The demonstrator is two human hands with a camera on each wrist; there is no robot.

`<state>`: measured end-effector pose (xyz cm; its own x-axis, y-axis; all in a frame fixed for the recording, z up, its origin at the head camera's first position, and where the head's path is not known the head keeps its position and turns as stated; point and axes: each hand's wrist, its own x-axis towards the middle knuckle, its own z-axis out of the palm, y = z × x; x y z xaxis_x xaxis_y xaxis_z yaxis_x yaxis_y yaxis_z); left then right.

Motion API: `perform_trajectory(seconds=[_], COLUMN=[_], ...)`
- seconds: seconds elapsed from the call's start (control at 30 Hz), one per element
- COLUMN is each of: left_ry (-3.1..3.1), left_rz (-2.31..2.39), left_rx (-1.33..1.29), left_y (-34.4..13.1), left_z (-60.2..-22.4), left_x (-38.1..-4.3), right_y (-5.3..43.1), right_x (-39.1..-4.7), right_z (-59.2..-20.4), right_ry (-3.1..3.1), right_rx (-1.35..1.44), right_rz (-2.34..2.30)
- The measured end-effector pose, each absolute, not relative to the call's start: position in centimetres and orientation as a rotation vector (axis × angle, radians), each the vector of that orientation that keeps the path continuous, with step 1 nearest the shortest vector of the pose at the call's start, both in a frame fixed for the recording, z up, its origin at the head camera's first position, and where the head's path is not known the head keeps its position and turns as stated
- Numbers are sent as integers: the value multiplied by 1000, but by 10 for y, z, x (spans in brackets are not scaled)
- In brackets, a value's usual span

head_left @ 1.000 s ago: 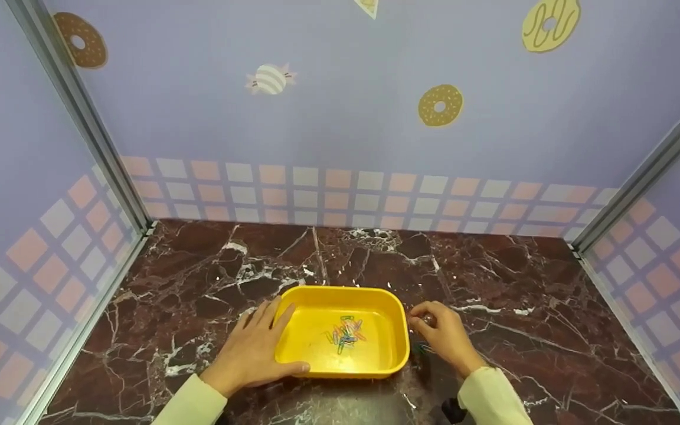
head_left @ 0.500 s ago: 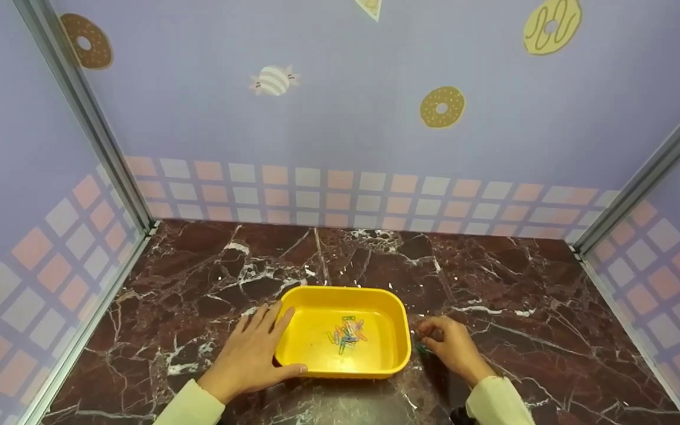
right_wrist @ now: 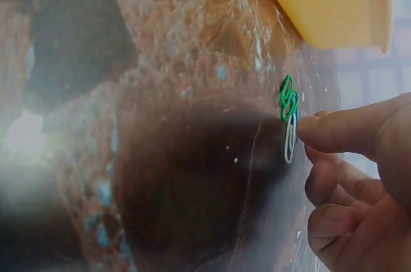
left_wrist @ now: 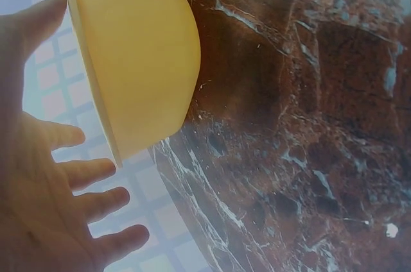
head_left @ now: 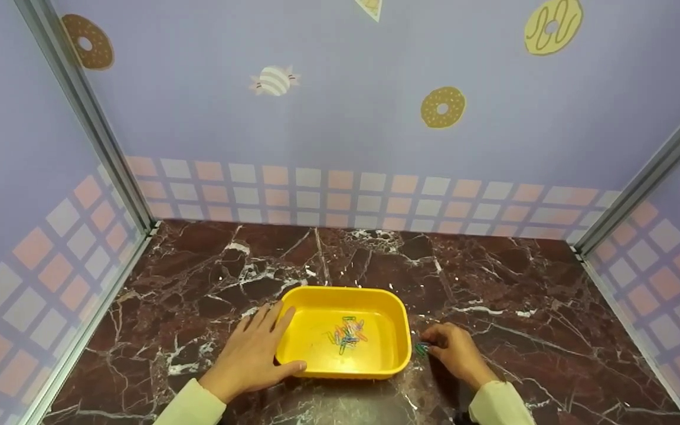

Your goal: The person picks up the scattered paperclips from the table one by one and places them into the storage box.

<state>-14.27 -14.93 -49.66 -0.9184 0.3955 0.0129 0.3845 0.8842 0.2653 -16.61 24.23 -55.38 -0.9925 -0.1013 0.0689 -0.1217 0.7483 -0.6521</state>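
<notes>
A yellow plastic bin (head_left: 343, 373) stands on the dark marbled table with a pile of colourful paper clips (head_left: 349, 333) on its floor. My left hand (head_left: 254, 351) rests spread on its left side, thumb over the front rim. In the left wrist view the fingers lie splayed along the bin wall (left_wrist: 138, 60). Right of the bin, a small cluster of green paper clips (right_wrist: 288, 99) lies on the table with a white paper clip (right_wrist: 288, 147) and a bit of blue. My right hand (head_left: 458, 354) is low beside them, thumb and forefinger slightly apart, thumb tip right at the white clip.
The marbled tabletop (head_left: 523, 283) carries small white specks around the bin. Purple panels with printed sweets and pink and white squares enclose it at the back (head_left: 340, 136) and both sides, with grey metal posts (head_left: 104, 141) at the corners.
My right hand has moved from the bin's right rim down and to the right, to the loose clips, and more of the green ones show. The left hand and bin have stayed put.
</notes>
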Motion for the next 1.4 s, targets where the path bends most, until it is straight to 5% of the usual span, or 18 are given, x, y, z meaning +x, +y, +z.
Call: perform_trajectory(seconds=[1.4], left_ry=[2956], left_rz=[461], left_rx=[595], left_y=[-148], left_z=[-496], left_x=[-144], right_y=[240], right_x=[-169], right_z=[-558], right_ry=[-2909], right_rx=[99], right_rz=[1058])
